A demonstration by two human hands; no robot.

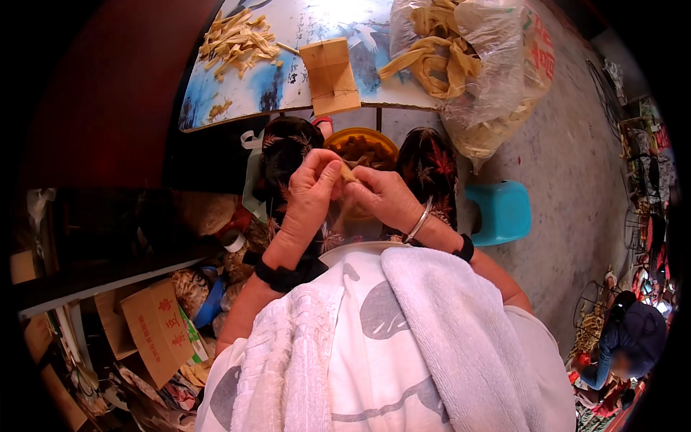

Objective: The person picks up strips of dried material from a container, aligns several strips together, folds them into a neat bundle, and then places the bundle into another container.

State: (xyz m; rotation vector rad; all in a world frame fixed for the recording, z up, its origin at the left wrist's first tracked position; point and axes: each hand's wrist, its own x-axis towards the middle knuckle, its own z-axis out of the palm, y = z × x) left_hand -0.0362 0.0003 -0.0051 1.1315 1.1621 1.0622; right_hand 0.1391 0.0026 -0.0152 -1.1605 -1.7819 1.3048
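Note:
My left hand point(311, 189) and my right hand point(380, 196) meet over my lap, fingers pinched together on a small tan strip piece point(348, 173). Just beyond them, between my knees, sits a yellow bowl point(361, 146) holding several similar tan pieces. A silver bangle circles my right wrist, and dark cuffs cover both wrists. A white towel point(453, 324) hangs over my shoulders.
A blue-and-white board point(288, 72) ahead carries a pile of cut tan strips point(237, 42) and a folded cardboard piece point(330, 75). A clear plastic bag of long strips point(461, 57) lies at its right. A teal stool point(500, 211) stands right; cardboard boxes point(155, 331) left. Another person point(626, 345) crouches far right.

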